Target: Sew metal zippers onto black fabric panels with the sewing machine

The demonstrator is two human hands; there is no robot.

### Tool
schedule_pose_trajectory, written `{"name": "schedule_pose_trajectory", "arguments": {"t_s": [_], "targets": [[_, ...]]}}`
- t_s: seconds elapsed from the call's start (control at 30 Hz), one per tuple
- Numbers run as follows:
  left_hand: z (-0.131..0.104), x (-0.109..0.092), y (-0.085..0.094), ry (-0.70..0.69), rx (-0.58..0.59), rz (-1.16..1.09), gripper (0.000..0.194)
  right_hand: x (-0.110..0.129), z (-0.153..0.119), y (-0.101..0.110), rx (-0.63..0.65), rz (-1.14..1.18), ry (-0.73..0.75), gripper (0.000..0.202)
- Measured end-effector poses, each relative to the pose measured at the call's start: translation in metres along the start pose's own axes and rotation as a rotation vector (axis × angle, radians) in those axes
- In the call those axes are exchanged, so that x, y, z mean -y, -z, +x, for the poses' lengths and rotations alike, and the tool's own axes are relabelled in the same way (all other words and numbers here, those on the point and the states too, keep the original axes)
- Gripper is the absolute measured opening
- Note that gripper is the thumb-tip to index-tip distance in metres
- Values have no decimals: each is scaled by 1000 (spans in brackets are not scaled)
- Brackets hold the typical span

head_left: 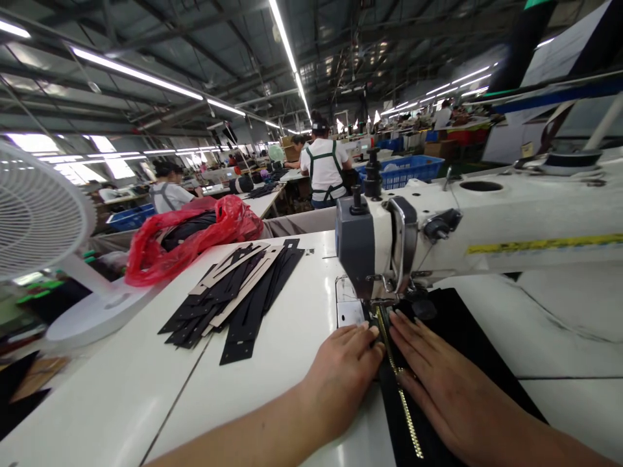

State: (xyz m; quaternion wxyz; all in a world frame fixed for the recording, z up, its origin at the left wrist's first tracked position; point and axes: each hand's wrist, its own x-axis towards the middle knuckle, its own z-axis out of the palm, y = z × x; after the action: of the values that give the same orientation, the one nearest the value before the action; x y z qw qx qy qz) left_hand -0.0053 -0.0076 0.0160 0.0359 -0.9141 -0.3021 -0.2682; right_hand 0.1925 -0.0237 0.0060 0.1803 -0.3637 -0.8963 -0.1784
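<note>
My left hand (343, 370) lies flat on the white table, its fingertips pressing the left edge of a gold zipper (396, 376) that runs along a black fabric piece (467, 337). My right hand (438, 379) rests flat on the black fabric just right of the zipper, fingers apart and pointing at the needle. Both hands sit right in front of the presser foot (377, 305) of a white sewing machine (487, 220), and the zipper's far end passes under that foot.
A pile of black and tan strips (238, 292) lies on the table (146, 376) to the left. Behind it sits a red plastic bag (195, 233), and a white fan (43, 227) stands at far left. People work at tables farther back.
</note>
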Motion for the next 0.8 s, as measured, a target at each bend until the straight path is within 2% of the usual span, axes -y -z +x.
{"name": "schedule_pose_trajectory", "arguments": {"t_s": [0.23, 0.53, 0.8], "targets": [[2, 1, -1, -7, -18, 2, 21, -7, 5, -6, -7, 80, -33, 43], [7, 9, 0, 13, 48, -32, 19, -19, 11, -14, -88, 119, -13, 39], [8, 18, -5, 17, 86, -31, 19, -27, 26, -12, -42, 317, -49, 34]]}}
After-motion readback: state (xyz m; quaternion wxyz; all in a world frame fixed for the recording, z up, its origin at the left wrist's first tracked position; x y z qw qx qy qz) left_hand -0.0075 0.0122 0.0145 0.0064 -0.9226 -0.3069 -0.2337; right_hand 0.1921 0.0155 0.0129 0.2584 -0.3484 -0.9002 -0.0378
